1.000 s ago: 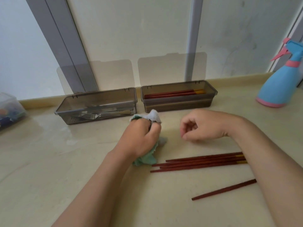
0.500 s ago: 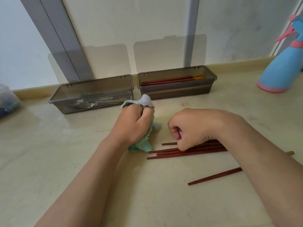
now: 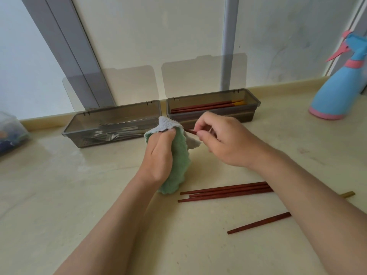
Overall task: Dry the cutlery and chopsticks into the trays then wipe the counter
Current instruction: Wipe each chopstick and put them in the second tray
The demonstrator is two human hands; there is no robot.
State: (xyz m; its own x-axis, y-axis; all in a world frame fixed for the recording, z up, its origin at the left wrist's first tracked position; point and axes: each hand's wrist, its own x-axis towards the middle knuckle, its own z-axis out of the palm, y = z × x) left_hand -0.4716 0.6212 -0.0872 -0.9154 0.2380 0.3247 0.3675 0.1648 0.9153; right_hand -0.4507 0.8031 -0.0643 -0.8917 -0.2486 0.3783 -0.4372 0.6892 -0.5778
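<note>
Left hand [image 3: 158, 155] is curled tight around a green and grey cloth [image 3: 178, 165], bunched up and held above the counter [image 3: 59, 195], just in front of the two trays. Right hand [image 3: 226, 141] pinches one dark red chopstick [image 3: 191, 132] between thumb and fingers, with the other fingers bent. Only a short end shows, pointing at the cloth; whether it touches can't be told, and the rest is hidden behind the hand.

Left tray [image 3: 119, 108] sits at the wall with its lid up and metal cutlery [image 3: 111, 133] lying inside. Right tray [image 3: 238, 117] is just beside it, lid up too, with stored chopsticks [image 3: 206, 107] lying lengthwise.

Three loose chopsticks [image 3: 226, 191] lie side by side on the counter under the right forearm. A single chopstick [image 3: 258, 223] lies apart from them, nearer the person. Blue and pink spray bottle [image 3: 337, 92] stands far right, and a clear container [image 3: 10, 132] is at the left edge.
</note>
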